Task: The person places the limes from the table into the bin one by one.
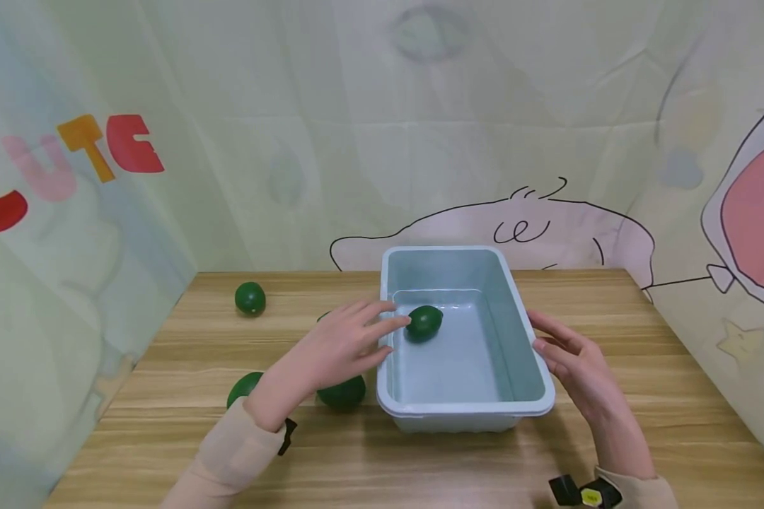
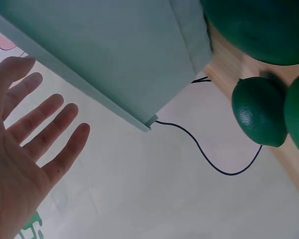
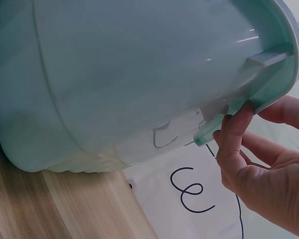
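Observation:
A pale blue plastic bin point(image 1: 466, 408) stands on the wooden table, with one green lime point(image 1: 425, 323) lying inside toward its left wall. My left hand point(image 1: 350, 341) hovers over the bin's left rim, fingers spread and holding nothing; its fingertips appear close to the lime. In the left wrist view the same hand point(image 2: 27, 149) shows a bare palm beside the rim. At the opposite side, my right hand point(image 1: 579, 367) pinches the bin's right rim between thumb and fingers, as the right wrist view of that hand point(image 3: 268, 154) confirms.
Left of the bin, several more limes lie on the table point(image 1: 184, 424): one at the back point(image 1: 250, 299), one near my left wrist point(image 1: 245, 387), one close to the bin point(image 1: 342, 394). Another is mostly hidden behind my left hand. A printed curtain point(image 1: 280, 177) hangs behind the table.

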`<state>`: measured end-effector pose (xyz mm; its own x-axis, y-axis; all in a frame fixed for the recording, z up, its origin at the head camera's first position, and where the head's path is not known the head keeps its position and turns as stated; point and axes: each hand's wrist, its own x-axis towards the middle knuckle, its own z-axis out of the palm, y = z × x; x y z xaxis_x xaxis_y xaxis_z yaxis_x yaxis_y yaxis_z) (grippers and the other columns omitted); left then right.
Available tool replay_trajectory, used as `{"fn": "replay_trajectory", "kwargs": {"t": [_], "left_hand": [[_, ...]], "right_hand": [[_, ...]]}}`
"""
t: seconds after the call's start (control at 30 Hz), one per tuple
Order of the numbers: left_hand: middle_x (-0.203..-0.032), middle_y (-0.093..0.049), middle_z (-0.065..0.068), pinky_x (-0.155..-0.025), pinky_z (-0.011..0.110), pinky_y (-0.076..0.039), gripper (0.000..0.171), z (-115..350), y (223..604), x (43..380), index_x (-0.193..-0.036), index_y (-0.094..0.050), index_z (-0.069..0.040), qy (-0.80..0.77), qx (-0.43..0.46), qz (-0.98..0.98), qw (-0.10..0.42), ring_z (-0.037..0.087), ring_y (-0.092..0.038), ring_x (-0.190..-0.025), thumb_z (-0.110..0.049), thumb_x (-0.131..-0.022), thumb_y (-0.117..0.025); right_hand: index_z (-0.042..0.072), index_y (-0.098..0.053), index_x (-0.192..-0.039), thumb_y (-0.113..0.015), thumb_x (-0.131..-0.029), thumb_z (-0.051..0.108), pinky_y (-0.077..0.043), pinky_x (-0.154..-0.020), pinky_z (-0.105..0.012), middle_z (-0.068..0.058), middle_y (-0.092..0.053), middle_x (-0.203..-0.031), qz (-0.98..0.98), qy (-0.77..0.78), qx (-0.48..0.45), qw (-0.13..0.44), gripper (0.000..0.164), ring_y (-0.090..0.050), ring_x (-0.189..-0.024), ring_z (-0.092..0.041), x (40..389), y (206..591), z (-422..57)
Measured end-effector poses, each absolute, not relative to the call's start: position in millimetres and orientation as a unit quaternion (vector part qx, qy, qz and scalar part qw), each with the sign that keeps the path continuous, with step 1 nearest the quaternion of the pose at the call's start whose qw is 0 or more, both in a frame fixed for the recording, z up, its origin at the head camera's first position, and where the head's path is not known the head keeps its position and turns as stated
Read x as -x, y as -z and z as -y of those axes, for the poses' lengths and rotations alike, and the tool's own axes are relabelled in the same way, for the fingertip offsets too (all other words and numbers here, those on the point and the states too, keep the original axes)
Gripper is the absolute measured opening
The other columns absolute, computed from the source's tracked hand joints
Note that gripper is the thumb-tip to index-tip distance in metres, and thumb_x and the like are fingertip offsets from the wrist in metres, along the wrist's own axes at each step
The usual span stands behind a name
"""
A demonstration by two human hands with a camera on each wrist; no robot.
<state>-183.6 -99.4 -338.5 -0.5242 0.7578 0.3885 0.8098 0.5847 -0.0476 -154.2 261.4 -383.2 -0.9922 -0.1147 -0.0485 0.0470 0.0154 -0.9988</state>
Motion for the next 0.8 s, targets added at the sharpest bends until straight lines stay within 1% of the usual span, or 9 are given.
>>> {"fn": "replay_trajectory", "kwargs": {"t": [0.23,0.47,0.63,0.8], "left_hand": [[-0.125,-0.062,0.007,-0.092,0.038,-0.053,0.04,111,347,178,-0.129,-0.06,-0.019,0.082,0.435,0.872,0.208,0.023,-0.06,-0.114,-0.026,-0.089,-0.067],[-0.127,-0.061,0.006,-0.091,0.039,-0.053,0.042,122,352,174,-0.131,-0.058,-0.02,0.093,0.408,0.889,0.188,0.022,-0.059,-0.116,-0.026,-0.09,-0.066],[-0.128,-0.06,0.006,-0.086,0.039,-0.054,0.043,128,355,169,-0.131,-0.058,-0.021,0.109,0.393,0.896,0.178,0.022,-0.06,-0.112,-0.026,-0.09,-0.067],[-0.129,-0.061,0.007,-0.089,0.041,-0.054,0.044,133,362,165,-0.132,-0.058,-0.023,0.122,0.375,0.903,0.173,0.023,-0.061,-0.114,-0.026,-0.088,-0.069]], "right_hand": [[0.006,-0.039,-0.146,-0.057,-0.096,0.018,-0.052,-0.085,-0.017,0.018,-0.057,-0.124,-0.711,0.7,0.035,0.05,0.054,-0.06,-0.104,-0.001,153,384,-261],[0.006,-0.04,-0.145,-0.057,-0.096,0.017,-0.053,-0.085,-0.017,0.018,-0.058,-0.124,-0.704,0.707,0.04,0.05,0.053,-0.06,-0.103,-0.001,153,383,-262],[0.006,-0.04,-0.145,-0.057,-0.096,0.017,-0.053,-0.085,-0.017,0.018,-0.058,-0.124,-0.704,0.707,0.038,0.052,0.053,-0.06,-0.104,-0.001,153,383,-262],[0.007,-0.039,-0.146,-0.057,-0.096,0.02,-0.052,-0.086,-0.017,0.018,-0.057,-0.125,-0.709,0.702,0.03,0.056,0.054,-0.059,-0.106,-0.001,153,383,-260]]}}
